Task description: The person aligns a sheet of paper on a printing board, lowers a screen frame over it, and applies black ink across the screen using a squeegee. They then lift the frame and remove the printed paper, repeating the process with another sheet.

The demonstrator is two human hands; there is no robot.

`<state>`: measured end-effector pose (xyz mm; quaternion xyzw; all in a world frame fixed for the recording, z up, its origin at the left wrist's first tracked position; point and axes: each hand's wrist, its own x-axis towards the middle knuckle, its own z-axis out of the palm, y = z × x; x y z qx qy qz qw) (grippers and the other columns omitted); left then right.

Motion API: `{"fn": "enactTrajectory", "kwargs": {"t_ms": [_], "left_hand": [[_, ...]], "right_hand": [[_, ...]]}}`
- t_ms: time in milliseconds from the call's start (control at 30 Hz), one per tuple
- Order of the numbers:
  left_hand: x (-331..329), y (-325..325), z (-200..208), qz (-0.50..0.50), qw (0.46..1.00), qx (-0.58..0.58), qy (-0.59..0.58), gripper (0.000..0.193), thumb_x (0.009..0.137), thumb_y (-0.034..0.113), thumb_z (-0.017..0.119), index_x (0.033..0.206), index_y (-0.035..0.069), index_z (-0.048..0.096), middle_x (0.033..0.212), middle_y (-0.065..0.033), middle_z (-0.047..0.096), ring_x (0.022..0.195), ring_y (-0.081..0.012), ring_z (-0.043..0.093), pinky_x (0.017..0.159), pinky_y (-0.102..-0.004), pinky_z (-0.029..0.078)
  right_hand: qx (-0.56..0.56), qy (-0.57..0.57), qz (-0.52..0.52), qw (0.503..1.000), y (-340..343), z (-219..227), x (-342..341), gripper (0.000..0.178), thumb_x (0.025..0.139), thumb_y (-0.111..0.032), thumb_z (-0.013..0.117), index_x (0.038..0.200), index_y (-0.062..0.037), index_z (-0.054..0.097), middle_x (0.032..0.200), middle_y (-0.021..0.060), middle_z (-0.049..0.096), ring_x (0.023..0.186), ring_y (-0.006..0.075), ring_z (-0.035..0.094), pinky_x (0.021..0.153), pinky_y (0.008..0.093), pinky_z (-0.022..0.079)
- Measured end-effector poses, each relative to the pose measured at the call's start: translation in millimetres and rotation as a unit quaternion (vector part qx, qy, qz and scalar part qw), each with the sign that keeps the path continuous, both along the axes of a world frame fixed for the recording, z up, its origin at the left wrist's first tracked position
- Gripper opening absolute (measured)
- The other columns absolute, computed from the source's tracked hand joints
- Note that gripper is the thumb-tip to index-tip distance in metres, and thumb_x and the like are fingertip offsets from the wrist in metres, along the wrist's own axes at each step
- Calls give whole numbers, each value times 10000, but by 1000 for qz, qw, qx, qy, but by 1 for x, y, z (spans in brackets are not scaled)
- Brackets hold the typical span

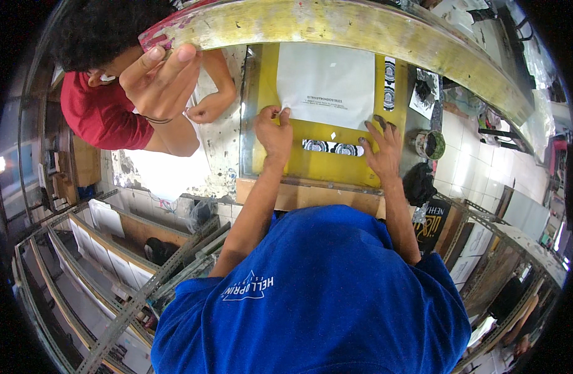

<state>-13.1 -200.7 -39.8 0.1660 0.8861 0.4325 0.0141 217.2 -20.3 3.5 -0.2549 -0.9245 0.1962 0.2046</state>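
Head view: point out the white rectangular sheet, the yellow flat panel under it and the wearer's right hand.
White rectangular sheet (327, 80), head view: blank middle, above the dark print.
Yellow flat panel (339, 172), head view: bare near part.
Right hand (385, 149), head view: back of the hand.

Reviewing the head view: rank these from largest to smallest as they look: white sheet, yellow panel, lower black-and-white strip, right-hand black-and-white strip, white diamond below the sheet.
1. yellow panel
2. white sheet
3. lower strip and right-hand strip: too alike to rank
4. white diamond
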Motion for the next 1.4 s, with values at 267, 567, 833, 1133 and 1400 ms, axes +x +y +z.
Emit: {"fn": "enactTrajectory", "kwargs": {"t_ms": [267,567,833,1133,1400], "left_hand": [[-13,18,25,18,992,57,-107,604,711,9,844,1234,51,543,900,-83,661,726,-245,662,692,-393,526],[-12,15,25,-10,997,1,-76,576,699,46,870,1216,50,616,932,-76,653,723,-220,638,673,-385,523],[-12,-10,18,-119,989,-53,72,453,688,164,893,1115,114,750,1108,-91,616,956,-293,599,843,-418,506],[0,-36,24,-174,977,-52,110,412,659,204,908,1045,121,792,1280,-101,571,1098,-335,538,935,-443,464],[2,-39,24,-181,977,-34,105,371,673,200,908,1016,117,796,1303,-97,574,1069,-324,541,928,-432,458]], "right_hand": [[39,-27,-47,998,12,-5,-2,398,867,-243,747,1251,-142,723,1375,124,594,1182,386,528,970,501,425],[22,-17,-53,998,12,-5,2,392,849,-209,753,1235,-143,733,1366,122,599,1198,363,532,965,485,433],[-12,9,-33,999,9,-4,15,327,806,-96,770,1132,-74,755,1332,149,623,1193,381,538,1005,475,432],[-33,8,-27,999,-3,-5,36,299,797,-77,775,1095,-49,759,1312,161,628,1201,380,543,1034,483,423],[-36,19,-32,999,-5,-8,39,265,826,-116,763,1084,-54,764,1303,141,635,1185,376,552,1027,482,426]]}}
